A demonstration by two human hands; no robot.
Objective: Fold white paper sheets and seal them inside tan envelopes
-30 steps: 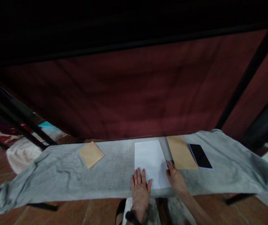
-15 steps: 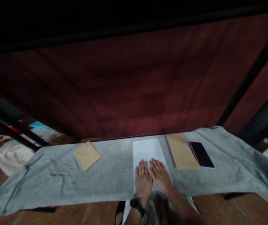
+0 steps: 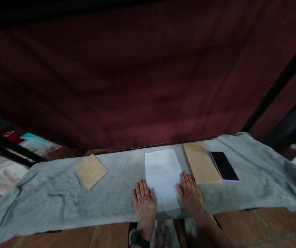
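A white sheet of paper [image 3: 163,172] lies flat on the grey cloth [image 3: 119,196] in front of me; whether it is one sheet or a stack I cannot tell. My left hand [image 3: 145,203] rests open at its lower left edge, palm down, thumb touching the paper. Along the lower right edge, my right hand [image 3: 191,197] lies flat and open, fingers stretched forward. Just beyond that hand is a long brown envelope [image 3: 202,163].
A phone [image 3: 224,166] in a lilac case lies right of the envelope. A smaller brown envelope [image 3: 92,171] sits turned at an angle on the left. Behind the cloth hangs a dark red curtain [image 3: 148,86], with a black metal post [image 3: 274,88] at right.
Both hands came together flat on the paper's middle, then moved apart to its left and right edges. The paper stays in place while my view has tilted slightly.
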